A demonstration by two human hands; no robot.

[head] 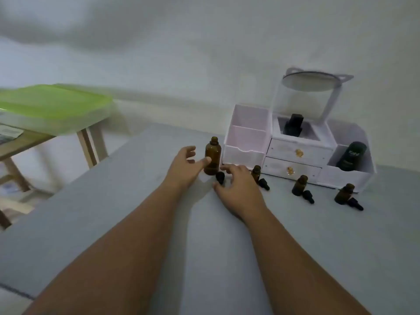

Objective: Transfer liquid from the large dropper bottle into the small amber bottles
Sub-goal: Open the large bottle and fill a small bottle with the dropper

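The large amber bottle (213, 158) stands uncapped on the grey table (204, 246). My left hand (185, 167) is just left of it, fingers apart, thumb tip close to or touching its side. Its black dropper cap (220, 177) lies at the bottle's foot. My right hand (238, 188) hovers over that cap, fingers spread, holding nothing. Three small amber bottles stand open to the right: one (256, 173) beside my right hand, one (299, 185) further right, one (343, 193) furthest. A black dropper cap lies by each (264, 184) (308, 196) (355, 203).
A white cosmetic organiser (295, 153) with drawers and a mirror stands behind the bottles, holding a dark bottle (292, 125) and a dark green tube (352, 155). A wooden table with a green-lidded box (52, 105) is at left.
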